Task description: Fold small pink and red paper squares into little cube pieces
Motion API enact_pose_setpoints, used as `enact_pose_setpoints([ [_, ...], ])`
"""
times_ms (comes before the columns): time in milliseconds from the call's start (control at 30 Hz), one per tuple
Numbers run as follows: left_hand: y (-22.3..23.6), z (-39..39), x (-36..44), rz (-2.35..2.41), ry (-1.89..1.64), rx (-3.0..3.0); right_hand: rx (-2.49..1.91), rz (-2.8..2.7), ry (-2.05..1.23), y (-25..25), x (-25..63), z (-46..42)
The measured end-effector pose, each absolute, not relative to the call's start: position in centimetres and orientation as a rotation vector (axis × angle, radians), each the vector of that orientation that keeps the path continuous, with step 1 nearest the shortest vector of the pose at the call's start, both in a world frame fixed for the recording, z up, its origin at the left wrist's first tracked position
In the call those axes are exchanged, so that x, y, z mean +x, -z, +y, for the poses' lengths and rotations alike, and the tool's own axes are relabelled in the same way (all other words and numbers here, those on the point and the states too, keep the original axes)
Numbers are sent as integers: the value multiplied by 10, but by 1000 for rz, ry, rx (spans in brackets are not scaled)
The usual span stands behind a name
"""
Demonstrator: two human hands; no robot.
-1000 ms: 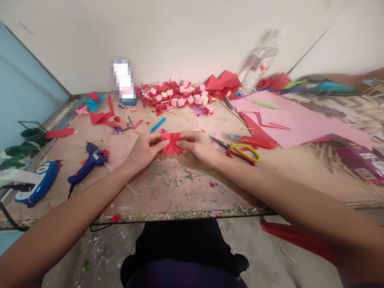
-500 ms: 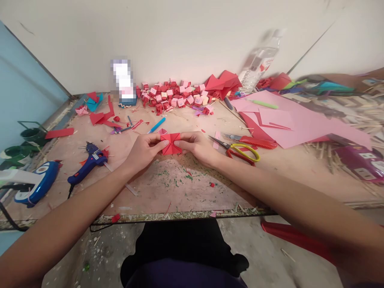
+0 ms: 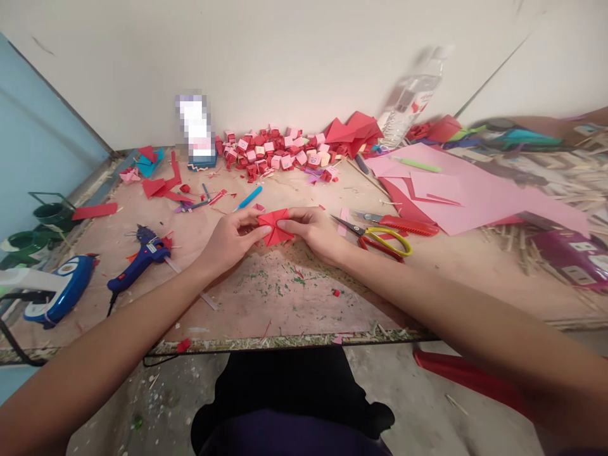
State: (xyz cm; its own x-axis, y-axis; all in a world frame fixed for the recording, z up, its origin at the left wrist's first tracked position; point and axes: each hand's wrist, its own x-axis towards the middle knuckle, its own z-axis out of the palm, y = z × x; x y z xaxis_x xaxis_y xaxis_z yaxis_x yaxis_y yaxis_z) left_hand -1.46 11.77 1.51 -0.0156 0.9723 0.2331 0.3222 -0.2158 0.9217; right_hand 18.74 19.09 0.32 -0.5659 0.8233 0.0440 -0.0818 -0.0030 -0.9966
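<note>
A small red square of folded paper (image 3: 277,236), with creases meeting at its middle, is held up over the near part of the table. My left hand (image 3: 232,239) pinches its left side, thumb on the front face. On the opposite side my right hand (image 3: 311,231) grips it, the thumb lying across the front near the centre. The fingers behind the paper are partly hidden. Beyond my left hand lies a blue pen (image 3: 249,198). Scissors (image 3: 380,239) with yellow and red handles rest to the right of my right hand, beside a red-handled cutter knife (image 3: 403,223).
Many small red and pink paper cubes (image 3: 270,152) are heaped against the wall. Pink paper sheets (image 3: 475,190) and a plastic bottle (image 3: 413,101) are at the right. Leftward lie a blue glue gun (image 3: 142,256), a pixelated phone-like screen (image 3: 196,130) and green pots (image 3: 45,212).
The red folded paper has turned slightly and shifted a little to the right between my fingers. My right thumb sits a bit further in over its face.
</note>
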Motion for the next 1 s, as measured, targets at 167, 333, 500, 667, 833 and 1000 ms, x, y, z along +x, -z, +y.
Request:
enact_pose_setpoints([
  [167, -22, 114, -17, 1493, -1453, 1722, -791, -1528, -1654, -5, 186, 190],
  [333, -22, 111, -21, 1356, -1333, 1988, -780, -1497, -1669, -5, 186, 191],
  [500, -12, 116, -21, 1345, -1203, 1990, -736, -1478, -1714, -5, 186, 192],
  [667, -10, 120, -21, 1290, -1265, 1936, -719, -1475, -1760, -7, 187, 191],
  [833, -15, 118, -17, 1306, -1294, 1853, -703, -1494, -1790, -10, 190, 191],
  [1000, -16, 117, -15, 1260, -1272, 1823, -728, -1507, -1786, -8, 191, 191],
])
